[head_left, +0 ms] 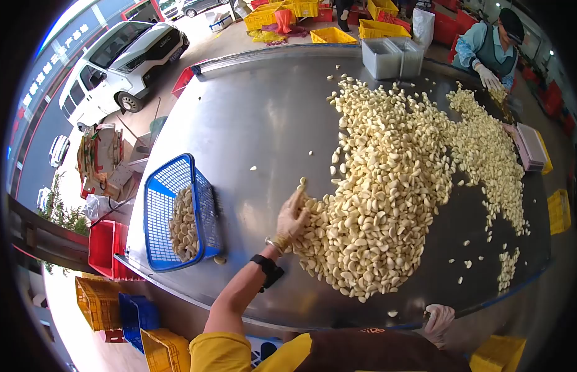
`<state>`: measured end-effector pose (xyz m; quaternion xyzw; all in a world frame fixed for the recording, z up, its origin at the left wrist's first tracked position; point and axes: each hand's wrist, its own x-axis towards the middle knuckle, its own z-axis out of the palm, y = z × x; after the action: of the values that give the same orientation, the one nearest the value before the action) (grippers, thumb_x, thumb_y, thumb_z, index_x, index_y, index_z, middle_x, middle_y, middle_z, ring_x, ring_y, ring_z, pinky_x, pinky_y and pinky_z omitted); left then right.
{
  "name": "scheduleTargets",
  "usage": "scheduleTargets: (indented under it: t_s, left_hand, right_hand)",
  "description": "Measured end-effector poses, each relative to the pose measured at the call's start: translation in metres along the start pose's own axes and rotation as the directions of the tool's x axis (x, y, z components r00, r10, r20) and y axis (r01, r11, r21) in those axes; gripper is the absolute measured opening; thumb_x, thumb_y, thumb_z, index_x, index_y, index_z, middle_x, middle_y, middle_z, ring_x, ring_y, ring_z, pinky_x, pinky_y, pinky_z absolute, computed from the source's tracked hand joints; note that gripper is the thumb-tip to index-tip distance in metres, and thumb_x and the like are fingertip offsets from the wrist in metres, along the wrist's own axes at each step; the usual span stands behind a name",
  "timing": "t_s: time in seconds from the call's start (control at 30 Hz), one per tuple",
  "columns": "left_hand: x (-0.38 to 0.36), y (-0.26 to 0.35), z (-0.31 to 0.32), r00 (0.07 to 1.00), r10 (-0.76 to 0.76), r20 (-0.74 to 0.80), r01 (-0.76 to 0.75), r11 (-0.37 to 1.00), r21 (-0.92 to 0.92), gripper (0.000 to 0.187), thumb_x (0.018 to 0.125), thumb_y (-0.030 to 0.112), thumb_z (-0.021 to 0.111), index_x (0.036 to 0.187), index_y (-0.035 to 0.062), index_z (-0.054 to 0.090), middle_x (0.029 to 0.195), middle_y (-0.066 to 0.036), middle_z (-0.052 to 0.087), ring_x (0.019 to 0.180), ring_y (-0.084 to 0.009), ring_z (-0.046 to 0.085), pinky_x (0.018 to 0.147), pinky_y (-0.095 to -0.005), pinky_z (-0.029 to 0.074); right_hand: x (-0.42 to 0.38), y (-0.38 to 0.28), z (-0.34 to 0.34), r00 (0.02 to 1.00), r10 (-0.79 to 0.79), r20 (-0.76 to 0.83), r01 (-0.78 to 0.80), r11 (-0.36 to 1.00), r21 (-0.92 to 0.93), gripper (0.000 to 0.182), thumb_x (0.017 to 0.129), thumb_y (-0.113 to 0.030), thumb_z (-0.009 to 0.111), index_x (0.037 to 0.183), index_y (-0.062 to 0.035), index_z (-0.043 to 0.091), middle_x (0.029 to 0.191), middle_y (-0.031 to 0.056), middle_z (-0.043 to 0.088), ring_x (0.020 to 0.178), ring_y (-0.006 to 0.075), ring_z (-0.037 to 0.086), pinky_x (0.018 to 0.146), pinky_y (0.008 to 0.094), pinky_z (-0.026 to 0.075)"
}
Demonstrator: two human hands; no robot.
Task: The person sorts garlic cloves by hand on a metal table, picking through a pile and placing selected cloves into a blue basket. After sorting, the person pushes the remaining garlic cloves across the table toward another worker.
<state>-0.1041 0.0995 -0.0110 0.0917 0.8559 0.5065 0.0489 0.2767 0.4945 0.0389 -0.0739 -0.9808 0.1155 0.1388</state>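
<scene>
A large heap of peeled garlic cloves [378, 217] lies on the metal table in front of me. My left hand [292, 217], in a thin clear glove, is at the heap's left edge, with a single garlic clove [302, 180] at its closed fingertips. A dark watch and a bracelet are on that wrist. Down at the table's near edge, my right hand [439, 322] wears a whitish glove. Its fingers are curled, and whatever they hold is too small to make out. Left of the heap stands a blue basket [153, 214] partly filled with darker cloves [184, 226].
The metal table [251, 124] carries a second spread of smaller cloves [490, 152] at right. Clear plastic tubs [382, 59] stand at the back, a pink-white box [529, 147] at the right edge. A co-worker [496, 46] works at far right. Crates [167, 350] sit below left.
</scene>
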Motion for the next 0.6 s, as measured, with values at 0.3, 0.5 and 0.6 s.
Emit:
scheduleTargets:
  t_s: [0.3,0.5,0.6]
  left_hand:
    - [-0.043,0.071,0.219,0.949,0.128,0.287,-0.031,0.947,-0.320,0.093,0.093,0.061,0.050,0.159,0.0127,0.007,0.164,-0.019,0.008,0.151,-0.0360,0.010,0.122,-0.0459,0.013]
    - [-0.027,0.143,0.103,0.974,-0.020,0.225,-0.035,0.971,0.237,0.057,0.089,0.049,0.058,0.142,0.0278,0.048,0.122,-0.012,0.061,0.126,-0.0311,0.048,0.111,-0.0524,0.028]
    - [0.069,0.044,0.013,0.898,0.086,-0.431,0.093,0.921,0.379,0.064,0.082,0.038,0.067,0.141,0.0223,0.048,0.135,-0.013,0.053,0.131,-0.0310,0.043,0.109,-0.0500,0.027]
  right_hand:
    - [-0.006,-0.001,0.005,0.999,0.011,-0.044,-0.009,0.999,0.033,0.028,0.100,-0.026,0.037,0.089,-0.0109,0.059,0.089,0.0058,0.062,0.085,0.0296,0.056,0.087,0.0443,0.040]
    - [-0.007,0.004,0.000,0.998,0.033,0.044,-0.032,0.999,-0.026,0.033,0.102,-0.026,0.034,0.088,-0.0092,0.059,0.087,0.0064,0.061,0.086,0.0301,0.056,0.089,0.0457,0.039]
    - [-0.013,0.007,0.015,0.994,0.046,-0.102,-0.048,0.999,-0.020,0.034,0.102,-0.026,0.035,0.086,-0.0080,0.059,0.087,0.0084,0.060,0.085,0.0305,0.054,0.087,0.0461,0.038]
